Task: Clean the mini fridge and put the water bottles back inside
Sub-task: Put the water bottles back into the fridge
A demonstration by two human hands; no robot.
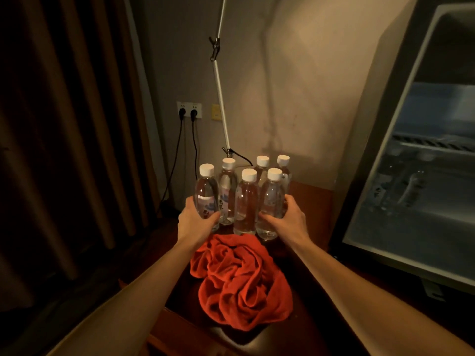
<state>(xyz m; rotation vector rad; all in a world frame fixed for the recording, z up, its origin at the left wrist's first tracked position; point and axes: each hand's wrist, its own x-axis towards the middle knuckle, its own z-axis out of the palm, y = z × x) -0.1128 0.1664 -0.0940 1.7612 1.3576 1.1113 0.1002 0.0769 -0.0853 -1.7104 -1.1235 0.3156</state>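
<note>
Two hands (196, 219) gripping bottles (245, 201), arms outstretched

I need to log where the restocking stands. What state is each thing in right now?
Six clear plastic water bottles: capped, upright on the dark wooden table.
Left hand: gripping the leftmost bottle.
Right hand: gripping the front right bottle.
Red cloth: crumpled.
Mini fridge glass door: open.
Two black plugs: plugged in.

A dark wooden table (312, 199) carries six white-capped water bottles (245, 201) clustered at its far end and a crumpled red cloth (239, 281) nearer.
</note>
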